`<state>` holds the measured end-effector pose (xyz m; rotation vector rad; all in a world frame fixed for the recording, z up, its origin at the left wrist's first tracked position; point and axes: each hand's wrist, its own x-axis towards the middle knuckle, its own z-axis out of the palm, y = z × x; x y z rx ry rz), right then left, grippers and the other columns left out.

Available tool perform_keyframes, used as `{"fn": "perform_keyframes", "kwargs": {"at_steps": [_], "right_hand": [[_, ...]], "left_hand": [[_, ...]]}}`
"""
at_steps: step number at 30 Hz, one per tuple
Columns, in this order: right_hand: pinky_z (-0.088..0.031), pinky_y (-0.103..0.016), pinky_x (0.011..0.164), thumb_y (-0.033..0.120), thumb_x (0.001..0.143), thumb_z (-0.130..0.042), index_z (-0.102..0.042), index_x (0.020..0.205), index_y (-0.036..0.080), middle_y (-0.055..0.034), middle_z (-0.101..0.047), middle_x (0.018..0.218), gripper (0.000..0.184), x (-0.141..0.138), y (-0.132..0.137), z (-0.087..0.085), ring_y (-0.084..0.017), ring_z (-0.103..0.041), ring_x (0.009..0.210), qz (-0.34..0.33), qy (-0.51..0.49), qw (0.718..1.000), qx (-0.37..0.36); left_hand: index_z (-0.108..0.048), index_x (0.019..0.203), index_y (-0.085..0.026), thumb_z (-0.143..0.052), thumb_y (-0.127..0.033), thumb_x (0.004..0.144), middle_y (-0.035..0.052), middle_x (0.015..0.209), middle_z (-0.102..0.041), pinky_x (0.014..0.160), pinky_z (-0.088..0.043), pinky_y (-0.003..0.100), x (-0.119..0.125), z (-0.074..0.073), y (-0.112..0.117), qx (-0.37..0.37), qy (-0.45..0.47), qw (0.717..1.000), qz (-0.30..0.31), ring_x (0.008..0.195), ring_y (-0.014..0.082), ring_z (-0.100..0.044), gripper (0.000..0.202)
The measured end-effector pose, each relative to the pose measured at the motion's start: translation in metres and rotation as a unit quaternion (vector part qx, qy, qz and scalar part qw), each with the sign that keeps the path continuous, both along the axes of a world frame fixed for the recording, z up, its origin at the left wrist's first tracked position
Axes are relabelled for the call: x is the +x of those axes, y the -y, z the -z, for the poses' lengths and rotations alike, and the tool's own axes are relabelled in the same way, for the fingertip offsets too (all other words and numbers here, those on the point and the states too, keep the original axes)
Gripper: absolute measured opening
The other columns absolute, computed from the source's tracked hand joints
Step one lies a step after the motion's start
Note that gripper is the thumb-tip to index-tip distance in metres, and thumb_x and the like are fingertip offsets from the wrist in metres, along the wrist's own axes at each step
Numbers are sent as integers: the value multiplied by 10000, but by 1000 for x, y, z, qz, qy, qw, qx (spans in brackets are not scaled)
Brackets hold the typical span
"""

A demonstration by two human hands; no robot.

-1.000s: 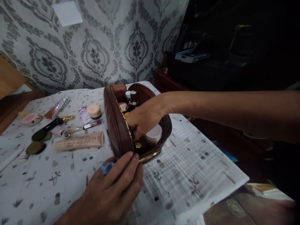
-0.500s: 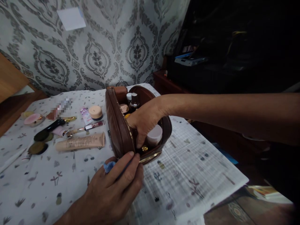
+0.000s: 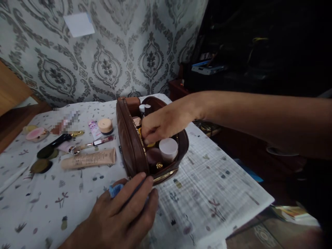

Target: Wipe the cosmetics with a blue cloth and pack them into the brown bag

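Observation:
A brown makeup bag with gold zips stands unzipped on the patterned cloth. Inside it are a jar with a pale lid, a white-capped bottle, something yellow and a small gold piece. My right hand reaches over the bag's opening, fingers curled down by the yellow thing; whatever they grip is hidden. At the bag's near corner rest the fingertips of my left hand. A crumpled blue cloth is tucked between that hand's thumb and fingers.
Left of the bag lie a beige tube, a lip gloss tube, a round powder jar, dark makeup brushes and a pink compact. Behind is a patterned wall; the table's edge runs along the right.
My right hand has lifted and drawn back from deep in the bag, uncovering more of the jar and the gold piece. The left hand has shifted slightly down, keeping the blue cloth.

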<state>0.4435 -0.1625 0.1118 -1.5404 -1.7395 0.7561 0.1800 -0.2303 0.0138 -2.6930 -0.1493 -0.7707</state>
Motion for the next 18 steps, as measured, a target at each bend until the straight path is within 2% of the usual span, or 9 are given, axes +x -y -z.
{"fn": "perform_keyframes", "kwargs": {"at_steps": [3, 5, 6, 9, 11, 13, 15, 18], "right_hand": [[-331, -115, 574, 330, 907, -511, -608, 593, 46, 103, -591, 658, 434, -3, 31, -34, 16, -585, 667, -69, 117, 991, -15], [-301, -135, 575, 332, 913, -473, -650, 677, 37, 107, -548, 636, 417, -6, 59, -45, 35, -539, 635, -96, 200, 974, 44], [-299, -140, 567, 322, 916, -488, -664, 722, 49, 110, -543, 638, 378, -7, 74, -44, 38, -511, 607, -85, 217, 967, 103], [-350, -159, 555, 268, 989, -491, -648, 750, 111, 69, -562, 645, 326, -14, 112, -19, -4, -487, 567, -50, 178, 949, 255], [-385, -187, 554, 239, 998, -497, -602, 710, 129, 30, -559, 640, 325, -23, 131, 8, -43, -495, 583, -96, 155, 938, 296], [-418, -225, 581, 260, 1010, -463, -565, 668, 161, 2, -561, 634, 371, -36, 146, 35, -85, -518, 608, -169, 173, 935, 260], [-442, -257, 617, 264, 1017, -430, -563, 673, 179, -22, -588, 657, 379, -50, 158, 59, -112, -539, 627, -190, 177, 939, 226], [-452, -257, 657, 244, 1019, -407, -594, 726, 191, -31, -620, 696, 352, -71, 166, 88, -121, -566, 649, -215, 146, 953, 157]], "left_hand": [[-603, 1287, -264, -503, -202, 935, 56, 1285, -660, 844, -568, 294, -17, -1, -2, -24, 29, 999, -15, 1230, 229, -598, 370], [-558, 1347, -258, -487, -154, 925, 72, 1258, -671, 874, -571, 316, -29, 1, -9, -48, 35, 998, -22, 1200, 235, -619, 441], [-527, 1381, -249, -476, -119, 914, 84, 1248, -672, 884, -569, 329, -34, 2, -14, -65, 38, 997, -26, 1194, 240, -622, 488], [-454, 1437, -231, -478, -75, 887, 115, 1228, -663, 915, -553, 363, -48, 11, -35, -107, 56, 991, -63, 1168, 260, -625, 573], [-471, 1409, -220, -498, -117, 898, 120, 1196, -664, 897, -549, 341, -56, 18, -53, -109, 68, 986, -106, 1114, 249, -641, 522], [-507, 1350, -196, -494, -161, 914, 113, 1154, -673, 859, -548, 297, -64, 23, -72, -113, 81, 979, -152, 1055, 222, -660, 438], [-542, 1288, -193, -472, -219, 929, 98, 1153, -678, 896, -534, 315, -74, 23, -91, -147, 130, 956, -219, 1035, 220, -665, 367], [-560, 1249, -197, -487, -324, 925, 67, 1120, -680, 864, -529, 318, -91, 20, -116, -193, 253, 894, -316, 956, 209, -668, 356]]}}
